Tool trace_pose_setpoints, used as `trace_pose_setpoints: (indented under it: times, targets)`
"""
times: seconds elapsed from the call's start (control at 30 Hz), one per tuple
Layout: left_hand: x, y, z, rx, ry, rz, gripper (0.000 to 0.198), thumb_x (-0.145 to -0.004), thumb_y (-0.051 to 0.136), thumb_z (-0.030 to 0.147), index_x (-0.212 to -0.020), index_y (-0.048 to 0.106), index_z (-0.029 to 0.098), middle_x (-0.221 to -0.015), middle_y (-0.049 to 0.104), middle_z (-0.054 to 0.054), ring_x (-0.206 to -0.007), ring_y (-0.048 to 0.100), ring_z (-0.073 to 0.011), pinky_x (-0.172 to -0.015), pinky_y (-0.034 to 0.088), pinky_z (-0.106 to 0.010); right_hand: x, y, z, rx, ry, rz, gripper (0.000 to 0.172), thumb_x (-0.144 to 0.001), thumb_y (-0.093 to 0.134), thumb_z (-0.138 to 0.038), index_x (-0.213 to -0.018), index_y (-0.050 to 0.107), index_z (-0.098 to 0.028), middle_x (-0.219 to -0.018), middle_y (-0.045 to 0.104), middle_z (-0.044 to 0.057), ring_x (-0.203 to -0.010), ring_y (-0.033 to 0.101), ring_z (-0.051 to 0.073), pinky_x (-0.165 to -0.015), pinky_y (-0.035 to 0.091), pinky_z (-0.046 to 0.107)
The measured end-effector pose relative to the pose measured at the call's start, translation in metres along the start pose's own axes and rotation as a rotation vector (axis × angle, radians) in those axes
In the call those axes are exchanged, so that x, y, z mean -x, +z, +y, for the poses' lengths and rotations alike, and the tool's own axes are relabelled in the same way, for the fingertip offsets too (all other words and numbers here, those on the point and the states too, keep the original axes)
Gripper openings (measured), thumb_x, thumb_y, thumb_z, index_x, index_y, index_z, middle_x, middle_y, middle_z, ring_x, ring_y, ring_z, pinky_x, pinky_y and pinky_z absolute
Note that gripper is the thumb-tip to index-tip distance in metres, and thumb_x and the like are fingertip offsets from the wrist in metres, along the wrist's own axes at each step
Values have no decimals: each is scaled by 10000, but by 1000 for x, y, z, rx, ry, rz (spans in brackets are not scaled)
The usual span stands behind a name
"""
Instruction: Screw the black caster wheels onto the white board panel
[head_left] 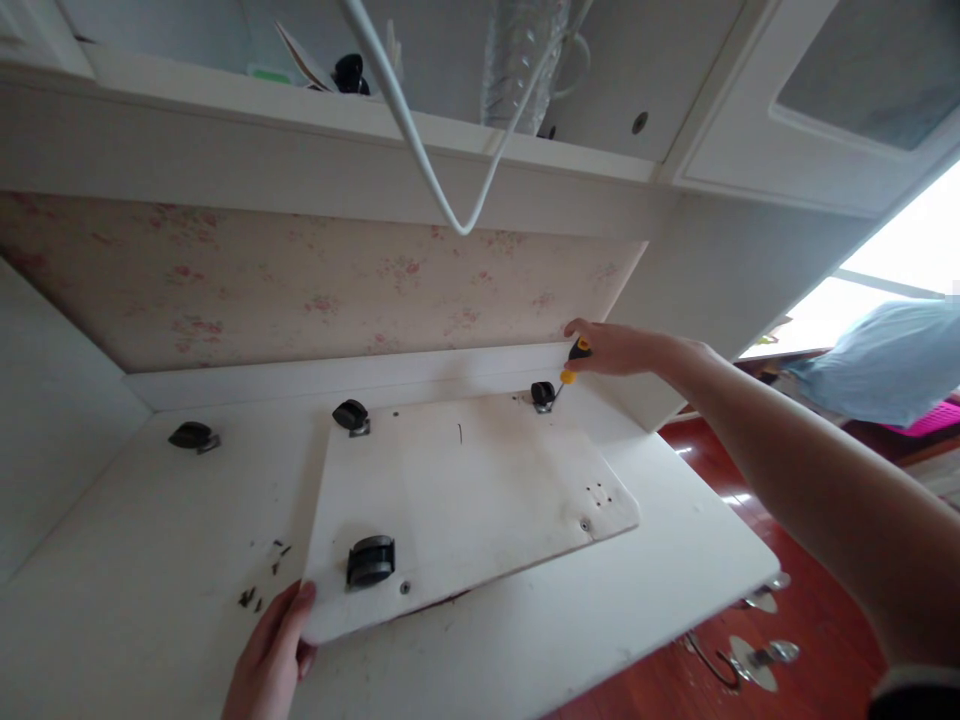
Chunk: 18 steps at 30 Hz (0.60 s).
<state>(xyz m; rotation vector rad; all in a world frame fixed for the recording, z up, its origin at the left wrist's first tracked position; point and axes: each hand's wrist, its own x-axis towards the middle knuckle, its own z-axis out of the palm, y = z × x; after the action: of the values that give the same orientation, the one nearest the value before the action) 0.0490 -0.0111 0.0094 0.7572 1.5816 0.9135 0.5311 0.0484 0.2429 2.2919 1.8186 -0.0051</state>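
Observation:
A white board with worn edges lies on the white desk top. My left hand grips its near left corner, thumb on top. In my right hand is a screwdriver with a yellow and black handle. Its shaft slants down to the plate of a black caster at the board's far right corner. Another caster stands at the far left corner, and a third caster at the near left. The near right corner shows several small screw holes.
A loose caster and several dark screws lie on the desk left of the board. Overhead, a white cable hangs from the shelf. Metal hooks are below the right edge, above the red floor.

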Motion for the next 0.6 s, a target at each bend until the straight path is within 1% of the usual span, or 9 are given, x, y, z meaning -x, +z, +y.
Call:
trace_pose_setpoints:
  times: [0.03, 0.1, 0.2, 0.23, 0.3, 0.37, 0.43, 0.5, 0.6]
  targets:
    - [0, 0, 0, 1, -4, -2, 674, -498, 766, 680, -948, 666, 188, -978, 679, -47, -853, 584, -222, -652, 477, -296, -1, 0, 1, -3, -21, -7, 583, -840, 578, -557, -1314, 514, -224, -1123, 690, 140, -915, 663, 273, -738, 476, 359]
    - [-2, -1, -2, 4, -9, -6, 671, -499, 771, 675, -951, 667, 189, -992, 680, -49, -881, 589, -231, -651, 475, -292, -2, -1, 1, 48, 21, -13, 544, -851, 540, -601, -1217, 587, -202, -1067, 693, 171, -913, 661, 318, -722, 470, 395]
    - [-3, -2, -4, 5, -13, -7, 682, -505, 772, 675, -978, 668, 194, -1039, 679, -50, -909, 589, -233, -658, 478, -289, -2, -4, -2, 141, 131, -15, 673, -868, 382, -732, -1096, 661, -164, -1041, 682, 230, -946, 650, 402, -710, 460, 460]
    - [-4, -2, -4, 5, -17, -6, 688, -506, 770, 678, -988, 669, 197, -1055, 678, -49, -914, 588, -231, -663, 480, -288, -2, -5, -3, 147, 154, -20, 704, -864, 360, -752, -1090, 667, -160, -1049, 681, 234, -955, 647, 410, -709, 461, 465]
    - [-4, -2, -4, 8, -26, -1, 697, -502, 770, 680, -996, 668, 200, -1068, 679, -48, -925, 590, -231, -670, 483, -286, -3, -3, -1, 78, 151, -14, 725, -843, 400, -762, -1186, 630, -167, -1092, 680, 222, -958, 647, 393, -710, 466, 451]
    - [-4, -1, -4, 14, -30, 3, 696, -495, 774, 673, -993, 667, 199, -1068, 682, -52, -947, 593, -239, -669, 484, -285, -4, 1, 4, -52, 70, -18, 733, -814, 511, -719, -1326, 530, -196, -1130, 680, 185, -933, 654, 339, -711, 471, 409]
    - [-4, -1, -4, 19, -30, 7, 694, -485, 779, 667, -986, 665, 199, -1069, 684, -56, -962, 594, -248, -662, 484, -286, -5, 3, 10, -97, -18, -33, 721, -788, 610, -630, -1368, 482, -223, -1107, 690, 152, -883, 658, 298, -698, 467, 376]
    - [-4, -1, -4, 15, -28, 8, 697, -485, 777, 671, -985, 666, 198, -1079, 682, -60, -970, 592, -252, -656, 481, -286, -7, 3, 12, -23, -14, -39, 674, -775, 632, -603, -1314, 535, -212, -1059, 694, 159, -850, 657, 306, -671, 459, 382]
    - [-5, -1, -5, -2, -14, 9, 708, -499, 765, 688, -1000, 669, 197, -1084, 679, -59, -962, 587, -243, -657, 476, -285, -7, -3, 5, 126, 113, -20, 693, -781, 522, -749, -1148, 658, -178, -1024, 688, 210, -883, 651, 379, -663, 453, 435]
